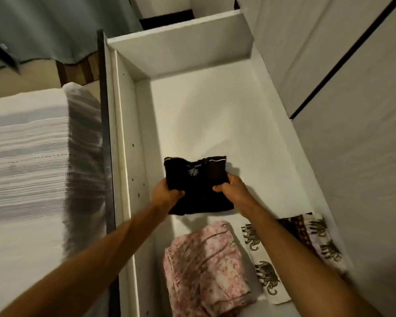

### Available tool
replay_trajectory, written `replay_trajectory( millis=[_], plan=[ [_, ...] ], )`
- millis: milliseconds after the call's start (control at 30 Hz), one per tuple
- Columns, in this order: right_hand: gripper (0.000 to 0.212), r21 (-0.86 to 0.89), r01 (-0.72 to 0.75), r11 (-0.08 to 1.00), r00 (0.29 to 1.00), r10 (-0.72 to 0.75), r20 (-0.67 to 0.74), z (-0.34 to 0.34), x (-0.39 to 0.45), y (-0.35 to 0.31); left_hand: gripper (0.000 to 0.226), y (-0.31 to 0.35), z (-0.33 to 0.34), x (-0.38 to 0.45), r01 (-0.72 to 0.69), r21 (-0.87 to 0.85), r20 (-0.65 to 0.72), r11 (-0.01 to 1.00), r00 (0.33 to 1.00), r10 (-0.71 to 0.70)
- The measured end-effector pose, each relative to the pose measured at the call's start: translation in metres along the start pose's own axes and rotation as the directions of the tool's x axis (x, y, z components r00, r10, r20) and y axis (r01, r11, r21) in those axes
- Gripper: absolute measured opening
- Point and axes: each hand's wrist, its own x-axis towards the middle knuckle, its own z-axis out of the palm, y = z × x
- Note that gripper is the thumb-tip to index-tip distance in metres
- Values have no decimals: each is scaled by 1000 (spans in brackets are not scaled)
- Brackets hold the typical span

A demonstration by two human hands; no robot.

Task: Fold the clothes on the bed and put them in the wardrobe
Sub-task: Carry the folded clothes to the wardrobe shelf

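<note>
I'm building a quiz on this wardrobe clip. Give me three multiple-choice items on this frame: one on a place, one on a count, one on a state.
1. Where does the pink floral garment lie?
A. On the bed
B. On the wardrobe shelf, nearer the camera than the black garment
C. Hanging from a rail

2. How many folded garments show inside the wardrobe?
A. One
B. Three
C. Five

3. How is the black garment held?
A. By both hands
B. By the left hand only
C. By neither hand

Answers:
1 B: it rests on the white shelf, beside the elephant-print cloth.
2 B: black, pink floral and elephant-print.
3 A: the left hand and the right hand each grip a side.
</note>
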Motion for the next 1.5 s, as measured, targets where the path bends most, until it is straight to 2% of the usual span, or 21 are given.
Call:
replay_trajectory(
  millis=[100,233,333,400,467,533,600,667,733,800,900,1000,1067,1133,1233,1300,1333,1367,1400,1433,1500],
  plan=[
    [55,-62,-3,998,994,10,105,36,12,27,55,-52,-4,-13,128,-21,-148,992,981,-129],
    [49,-155,-48,987,992,65,106,49,12,34,56,-64,-2,-23,161,-58,-107,985,980,-167],
    [52,-363,-56,930,978,124,167,44,5,23,54,-55,-6,-41,174,-42,-79,984,981,-177],
    [50,-464,26,886,993,29,110,44,-1,-4,51,-35,-18,-53,96,-22,-154,995,983,-98],
    [47,-481,135,866,986,-167,-26,50,-6,-43,55,-11,-41,-57,-43,-2,-239,999,970,41],
    [40,-471,241,848,933,-336,-128,65,-16,-90,62,12,-74,-65,-172,-22,-266,985,951,160],
    [31,-421,335,843,882,-438,-175,88,-30,-140,62,30,-111,-74,-311,-57,-293,949,913,282],
    [29,-342,451,824,848,-516,-125,131,-54,-190,59,31,-159,-89,-425,-104,-385,899,851,358],
    [27,-278,533,799,832,-555,1,191,-82,-224,58,13,-215,-107,-493,-147,-480,858,794,374],
    [24,-233,550,802,835,-532,141,253,-101,-237,56,-21,-268,-119,-478,-180,-561,860,768,309],
    [17,-213,506,836,842,-424,333,362,-127,-229,55,-107,-346,-129,-372,-384,-651,845,758,38],
    [10,-237,394,888,839,-242,487,469,-139,-197,53,-208,-412,-137,-313,-590,-641,745,742,-196],
    [9,-296,354,888,807,-130,576,547,-142,-170,53,-285,-454,-147,-322,-679,-644,659,693,-325],
    [15,-361,331,872,754,-15,656,625,-143,-139,53,-363,-496,-157,-341,-738,-646,582,605,-465],
    [34,-447,305,841,712,110,694,738,-152,-105,57,-474,-556,-166,-379,-807,-589,453,458,-666],
    [45,-470,270,840,681,178,710,799,-161,-88,67,-535,-591,-171,-417,-823,-544,385,384,-746],
    [49,-482,264,835,627,231,744,895,-154,-52,74,-624,-640,-161,-471,-826,-495,309,343,-798],
    [53,-502,238,832,631,260,731,904,-160,-48,77,-638,-648,-169,-486,-839,-443,244,351,-825],
    [56,-502,211,838,601,294,743,921,-166,-45,72,-653,-660,-171,-527,-832,-412,173,378,-829],
    [59,-483,189,855,591,294,751,942,-170,-36,60,-670,-671,-174,-515,-842,-399,163,390,-830],
    [62,-477,175,861,627,276,728,1007,-175,-10,33,-715,-704,-174,-524,-838,-430,153,462,-776]
  ],
)
